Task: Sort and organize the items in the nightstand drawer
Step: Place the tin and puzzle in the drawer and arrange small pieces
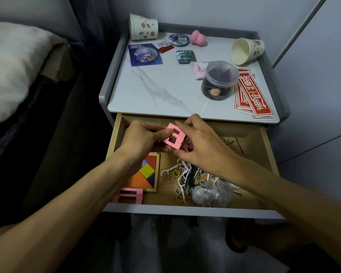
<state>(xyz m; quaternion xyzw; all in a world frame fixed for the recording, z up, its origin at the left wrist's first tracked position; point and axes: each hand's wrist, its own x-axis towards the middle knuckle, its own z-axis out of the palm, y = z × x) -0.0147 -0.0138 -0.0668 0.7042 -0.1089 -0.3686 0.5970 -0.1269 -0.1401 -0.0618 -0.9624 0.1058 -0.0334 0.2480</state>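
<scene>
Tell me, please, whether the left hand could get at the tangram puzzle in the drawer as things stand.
Probably, once it lets go: the left hand grips pink frames with the right hand, but the puzzle lies uncovered just below its wrist.

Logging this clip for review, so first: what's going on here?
A person is sorting over the open drawer of a nightstand. The left hand and right hand together hold a small cluster of pink frames above it, fingers curled round them. In the drawer lie a colourful tile puzzle, loose pink frames, hair ties, floss picks and a clear bag. A jar and red stickers sit on top.
</scene>
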